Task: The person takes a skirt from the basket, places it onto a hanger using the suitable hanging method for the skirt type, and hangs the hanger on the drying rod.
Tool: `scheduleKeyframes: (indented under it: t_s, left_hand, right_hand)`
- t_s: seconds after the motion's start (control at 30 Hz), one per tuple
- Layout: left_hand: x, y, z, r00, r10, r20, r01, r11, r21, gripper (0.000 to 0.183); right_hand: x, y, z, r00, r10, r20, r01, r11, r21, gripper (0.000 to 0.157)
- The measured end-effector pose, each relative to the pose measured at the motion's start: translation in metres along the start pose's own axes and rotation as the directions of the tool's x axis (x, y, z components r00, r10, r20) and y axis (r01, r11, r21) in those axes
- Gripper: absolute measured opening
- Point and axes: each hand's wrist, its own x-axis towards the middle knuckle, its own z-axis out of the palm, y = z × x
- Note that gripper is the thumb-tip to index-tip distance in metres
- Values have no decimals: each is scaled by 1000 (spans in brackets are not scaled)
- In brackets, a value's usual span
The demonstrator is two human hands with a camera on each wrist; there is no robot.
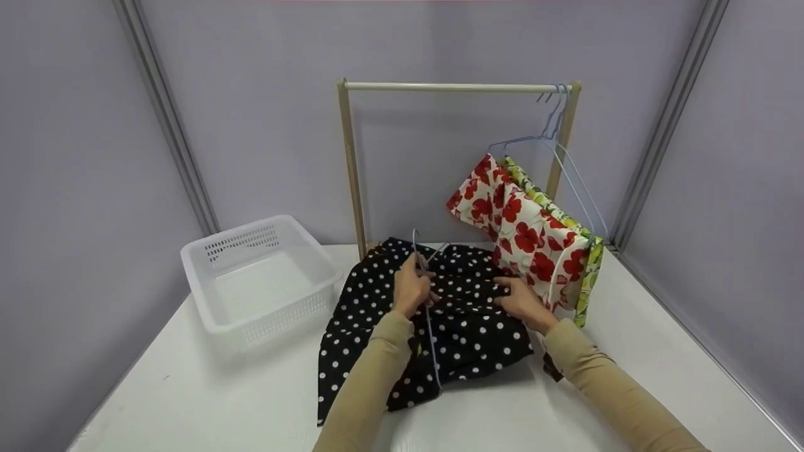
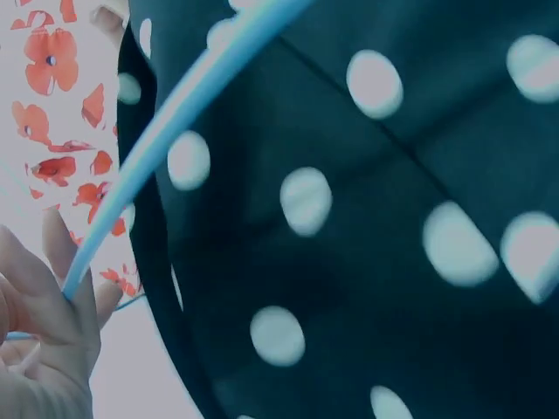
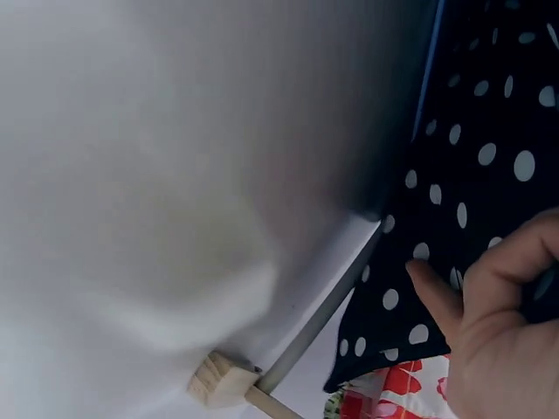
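A black cloth with white polka dots [image 1: 370, 295] is spread over the table in front of me. My left hand [image 1: 411, 290] grips a light blue wire hanger [image 1: 431, 345] just under its hook, standing it on edge over the cloth. In the left wrist view the hanger's bar [image 2: 175, 109] runs from between the curled fingers across the dotted fabric. My right hand [image 1: 526, 304] pinches the cloth toward its right side. The right wrist view shows that thumb and finger on the dotted fabric [image 3: 463, 157]; the other fingertips are hidden.
A clothes rack [image 1: 458, 86] with wooden posts stands at the back. From its right end hang hangers bearing a red-flowered white cloth [image 1: 527, 238] and a yellow-green patterned cloth [image 1: 590, 282], close beside my right hand. A white plastic basket [image 1: 264, 320] sits at left.
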Motion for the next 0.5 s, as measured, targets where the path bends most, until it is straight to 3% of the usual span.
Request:
scheduleKeyframes:
  t_s: [0.2, 0.33, 0.5]
  left_hand:
    - [-8, 4, -6, 996, 16, -85, -10, 998, 61, 23]
    - [-4, 6, -12, 993, 41, -108, -27, 992, 124, 21]
    - [-1, 7, -17, 998, 14, -64, -8, 997, 82, 24]
  right_hand:
    - [-7, 5, -4, 998, -38, -54, 38, 999, -10, 54]
    - [-9, 7, -4, 995, -14, -100, 13, 1000, -11, 54]
    - [-9, 12, -6, 992, 26, -121, -31, 999, -42, 52]
